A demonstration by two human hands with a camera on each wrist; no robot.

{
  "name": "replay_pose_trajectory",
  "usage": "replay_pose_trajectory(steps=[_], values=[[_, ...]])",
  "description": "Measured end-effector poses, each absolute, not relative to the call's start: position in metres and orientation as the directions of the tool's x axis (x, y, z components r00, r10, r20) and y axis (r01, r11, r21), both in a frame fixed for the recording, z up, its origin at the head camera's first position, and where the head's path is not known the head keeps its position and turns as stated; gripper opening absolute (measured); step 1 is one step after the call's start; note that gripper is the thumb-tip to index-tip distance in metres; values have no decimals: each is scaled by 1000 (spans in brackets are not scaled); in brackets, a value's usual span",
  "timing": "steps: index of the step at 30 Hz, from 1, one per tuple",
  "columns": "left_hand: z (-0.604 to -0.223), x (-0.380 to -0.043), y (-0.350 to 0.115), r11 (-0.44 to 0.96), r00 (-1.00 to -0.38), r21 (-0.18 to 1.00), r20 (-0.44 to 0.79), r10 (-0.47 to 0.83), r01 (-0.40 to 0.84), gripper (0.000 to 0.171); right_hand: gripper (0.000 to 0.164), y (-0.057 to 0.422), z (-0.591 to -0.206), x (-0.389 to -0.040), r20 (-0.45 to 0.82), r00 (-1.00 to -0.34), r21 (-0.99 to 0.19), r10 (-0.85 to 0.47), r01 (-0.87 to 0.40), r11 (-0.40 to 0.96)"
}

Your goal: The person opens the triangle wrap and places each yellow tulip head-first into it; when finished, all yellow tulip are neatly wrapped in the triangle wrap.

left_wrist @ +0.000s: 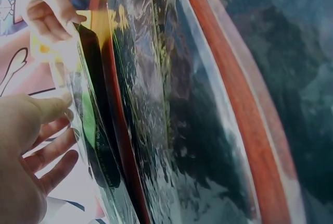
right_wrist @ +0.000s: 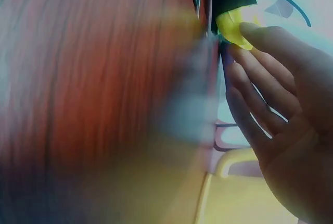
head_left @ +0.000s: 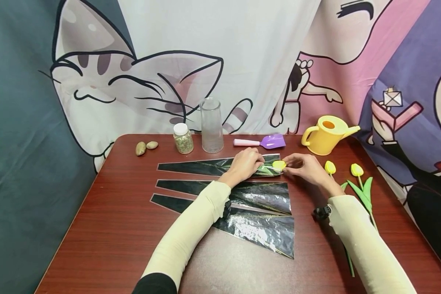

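Both arms [head_left: 191, 234] reach forward, right fingers [right_wrist: 263, 82] bent.

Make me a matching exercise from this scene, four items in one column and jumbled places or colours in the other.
Column one
1. Left hand
2. Right hand
3. Scoop
4. Watering can

Column two
A. Purple blade, pink handle
B. At the yellow bloom of a tulip
C. Yellow, near the back right corner of the table
D. On the farthest plastic sleeve

Pairs: 1-D, 2-B, 3-A, 4-C
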State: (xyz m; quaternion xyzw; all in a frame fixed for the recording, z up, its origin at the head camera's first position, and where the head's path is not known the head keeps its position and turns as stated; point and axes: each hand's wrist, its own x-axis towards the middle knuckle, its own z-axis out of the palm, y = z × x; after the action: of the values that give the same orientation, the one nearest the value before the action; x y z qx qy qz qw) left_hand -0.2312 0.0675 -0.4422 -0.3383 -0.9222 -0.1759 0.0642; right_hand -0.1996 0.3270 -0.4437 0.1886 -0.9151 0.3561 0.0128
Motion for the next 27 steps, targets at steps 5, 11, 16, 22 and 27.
replay_pose_trajectory(steps=[5,11,16,22,27], values=[[-442,-231,69,704,-763,294,248,598,647,14,25,320,-448,-204,130,-947,-716,-293,-295,633],[-442,-232,70,701,-763,301,254,595,647,14,24,317,-452,-208,105,-949,-793,-298,-261,550],[-442,-233,70,703,-765,303,246,595,644,14,26,317,-455,-209,94,-944,-819,-317,-254,515],[-443,-234,69,701,-764,305,244,597,645,15,25,315,-452,-208,95,-944,-819,-316,-255,514],[-444,-234,68,697,-762,308,244,600,647,15,26,309,-445,-204,108,-940,-825,-325,-267,498]])
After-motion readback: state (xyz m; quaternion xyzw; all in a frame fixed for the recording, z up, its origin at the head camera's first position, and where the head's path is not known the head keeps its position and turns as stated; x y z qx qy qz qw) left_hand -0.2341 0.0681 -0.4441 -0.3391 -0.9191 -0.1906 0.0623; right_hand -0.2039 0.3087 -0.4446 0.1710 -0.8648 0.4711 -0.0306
